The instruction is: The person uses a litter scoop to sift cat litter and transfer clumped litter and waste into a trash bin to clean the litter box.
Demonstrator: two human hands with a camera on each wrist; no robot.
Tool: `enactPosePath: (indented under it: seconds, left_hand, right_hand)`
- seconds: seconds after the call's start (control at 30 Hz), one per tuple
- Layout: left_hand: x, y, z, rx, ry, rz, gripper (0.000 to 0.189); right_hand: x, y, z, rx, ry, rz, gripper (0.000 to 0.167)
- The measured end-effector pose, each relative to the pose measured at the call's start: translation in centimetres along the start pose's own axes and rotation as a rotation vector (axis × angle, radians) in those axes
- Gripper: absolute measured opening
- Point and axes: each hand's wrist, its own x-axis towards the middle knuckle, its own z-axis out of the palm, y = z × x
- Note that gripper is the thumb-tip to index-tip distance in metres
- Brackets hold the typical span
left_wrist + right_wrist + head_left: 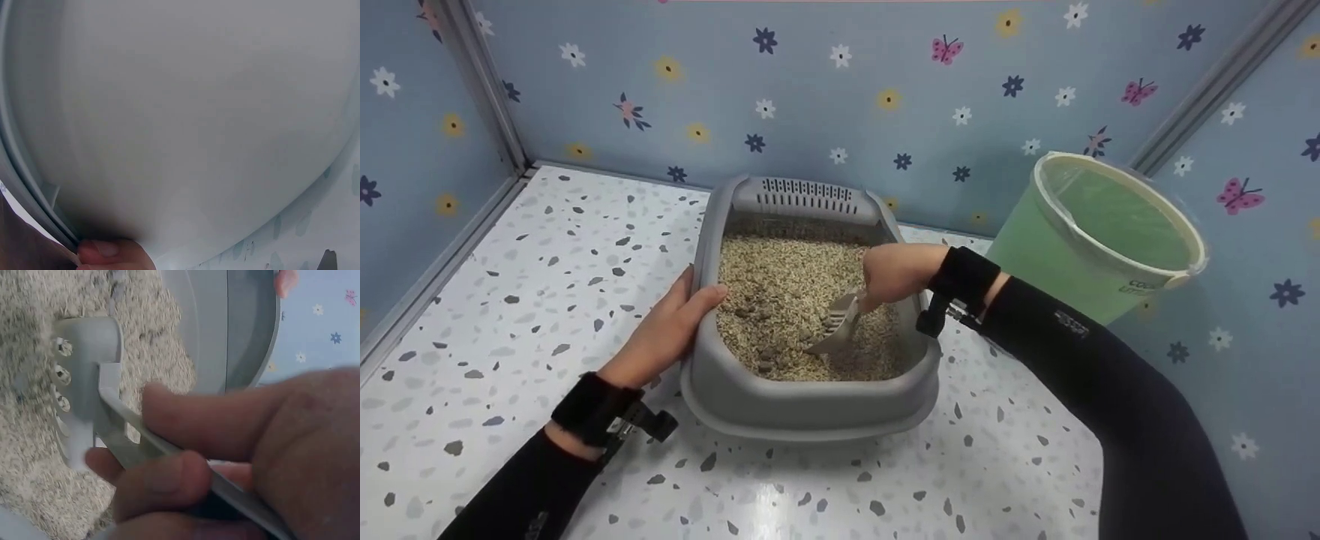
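Observation:
A grey litter box (810,409) stands on the speckled surface, filled with tan granular litter (787,262). Darker clumps (750,309) lie at the left of the litter. My left hand (667,322) grips the box's left rim, thumb over the edge. In the left wrist view its fingertips (112,253) press against the box's smooth wall (197,112). My right hand (900,274) holds a pale slotted litter scoop (840,330) by its handle, fingers curled round it. The scoop's head (90,377) touches the litter, its lower edge partly hidden.
To the right of the box stands a translucent green bucket (1035,255) with a plastic liner over its cream rim. Blue flower-patterned walls (825,90) enclose the back and both sides. White speckled flooring (585,247) surrounds the box.

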Motion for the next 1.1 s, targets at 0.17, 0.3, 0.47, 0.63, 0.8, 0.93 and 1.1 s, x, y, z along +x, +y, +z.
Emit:
enactPosePath:
  seconds: [0.17, 0.3, 0.47, 0.63, 0.8, 0.93, 1.1]
  left_hand:
    - [0.0, -0.1, 0.1, -0.001, 0.004, 0.002, 0.091]
    - [0.0, -0.1, 0.0, -0.009, 0.008, 0.009, 0.091]
    - [0.0, -0.1, -0.1, 0.000, 0.015, 0.003, 0.091]
    - [-0.1, 0.0, -0.2, -0.002, 0.016, 0.009, 0.092]
    - [-0.3, 0.0, -0.3, -0.004, 0.016, -0.001, 0.094]
    - [-0.3, -0.1, -0.3, -0.004, 0.015, -0.007, 0.092]
    - [-0.1, -0.1, 0.1, -0.013, 0.017, -0.003, 0.092]
  right_hand:
    - [0.0, -1.0, 0.3, -0.114, -0.092, -0.051, 0.052]
    - [0.3, -1.4, 0.6, -0.171, -0.119, -0.054, 0.047]
    - [0.9, -1.1, 0.9, -0.279, -0.054, -0.031, 0.045]
    - [2.3, -0.9, 0.6, -0.374, -0.054, -0.035, 0.045]
    - [4.4, -0.8, 0.3, -0.377, -0.074, -0.070, 0.045]
    - [6.0, -0.6, 0.8, -0.328, -0.109, -0.103, 0.040]
    - [7.9, -1.4, 2.2, -0.235, -0.122, -0.232, 0.028]
